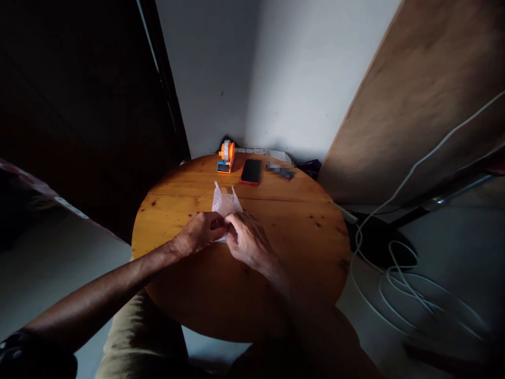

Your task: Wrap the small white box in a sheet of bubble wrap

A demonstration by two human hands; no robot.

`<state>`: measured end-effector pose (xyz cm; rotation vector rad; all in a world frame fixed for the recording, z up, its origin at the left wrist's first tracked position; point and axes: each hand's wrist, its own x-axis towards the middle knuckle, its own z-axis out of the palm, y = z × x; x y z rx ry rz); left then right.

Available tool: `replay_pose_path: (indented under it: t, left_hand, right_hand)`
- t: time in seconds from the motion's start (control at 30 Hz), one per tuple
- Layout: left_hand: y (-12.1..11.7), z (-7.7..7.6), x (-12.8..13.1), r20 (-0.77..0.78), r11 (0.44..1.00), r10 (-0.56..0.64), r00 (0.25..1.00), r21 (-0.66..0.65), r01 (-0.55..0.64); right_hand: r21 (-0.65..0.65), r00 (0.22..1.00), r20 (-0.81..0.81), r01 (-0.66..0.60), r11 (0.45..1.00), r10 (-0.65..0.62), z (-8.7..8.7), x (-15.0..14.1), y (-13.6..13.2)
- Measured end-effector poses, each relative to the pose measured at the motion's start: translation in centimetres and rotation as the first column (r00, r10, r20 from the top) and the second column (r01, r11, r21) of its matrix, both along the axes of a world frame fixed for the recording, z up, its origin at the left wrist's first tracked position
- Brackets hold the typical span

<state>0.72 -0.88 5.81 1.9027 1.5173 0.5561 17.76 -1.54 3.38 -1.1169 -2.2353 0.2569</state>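
Observation:
A whitish, see-through bubble wrap pouch [225, 202] lies on the round wooden table, two pointed corners sticking up at its far end. My left hand [202, 230] is at its near left side, thumb and fingers pinched on the plastic. From the right, my right hand [249, 237] closes on the same near part, its curled fingers meeting those of the left. The fingertips cover the pouch's near middle, and I cannot make out what, if anything, is inside it.
On the wooden table [300, 226], toward the wall, stand an orange tape dispenser [226, 156], a red-edged phone [251, 171] and a blurred dark item [280, 170]. Papers [268, 153] lie along the back edge. A white cable [410, 281] coils on the floor at right.

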Motion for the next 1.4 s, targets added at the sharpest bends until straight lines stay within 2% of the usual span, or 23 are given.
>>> replay_pose_path:
  t: [0.1,0.23,0.33,0.47,0.57,0.63,0.77,0.87,0.93,1.07,1.23,1.4]
  left_hand:
    - [0.0,-1.1,0.2,-0.189,0.972,0.002,0.982,0.233,0.043]
    - [0.4,-3.2,0.0,-0.159,0.839,-0.055,0.986,0.528,0.132]
    - [0.7,-4.1,-0.1,-0.142,0.761,-0.109,0.984,0.625,0.174]
    - [0.4,-4.5,0.0,-0.148,0.710,-0.142,0.979,0.674,0.205]
    - [0.0,-4.8,0.2,-0.151,0.704,-0.137,0.979,0.681,0.204]
    - [-0.2,-5.0,0.3,-0.172,0.700,-0.130,0.977,0.682,0.213]
    - [-0.3,-5.4,0.4,-0.195,0.687,-0.123,0.973,0.691,0.225]
    - [-0.3,-5.5,0.5,-0.197,0.691,-0.117,0.973,0.688,0.222]
    - [-0.2,-5.6,0.6,-0.195,0.695,-0.112,0.974,0.685,0.217]
    - [-0.3,-5.9,0.7,-0.191,0.707,-0.096,0.977,0.678,0.202]
    - [-0.3,-5.7,0.7,-0.198,0.736,-0.076,0.977,0.651,0.189]
    - [-0.2,-5.6,0.7,-0.193,0.747,-0.094,0.977,0.635,0.197]
  right_hand:
    - [0.029,1.000,-0.017,-0.021,0.999,0.021,-0.3,0.0,0.1]
    - [0.024,0.997,-0.077,-0.015,1.000,0.017,-0.5,0.4,0.4]
    - [0.015,0.995,-0.076,0.063,0.998,-0.061,-0.8,0.8,0.8]
    - [0.061,0.989,-0.054,0.144,0.988,-0.141,-0.9,1.5,1.5]
    - [0.051,0.979,-0.071,0.193,0.980,-0.189,-0.7,2.2,1.9]
    - [-0.015,0.970,-0.080,0.228,0.973,-0.229,-0.6,2.6,2.2]
    - [-0.255,0.945,-0.102,0.278,0.926,-0.312,-0.7,3.4,2.6]
    - [-0.442,0.943,-0.110,0.238,0.865,-0.315,-1.2,3.7,2.8]
    - [-0.512,0.943,-0.123,0.207,0.834,-0.310,-1.6,3.8,2.9]
    - [-0.536,0.938,-0.095,0.235,0.811,-0.334,-2.1,3.6,3.1]
    - [-0.513,0.914,0.044,0.366,0.776,-0.402,-1.9,2.8,3.6]
    - [-0.431,0.894,0.153,0.445,0.785,-0.422,-1.4,2.1,3.2]
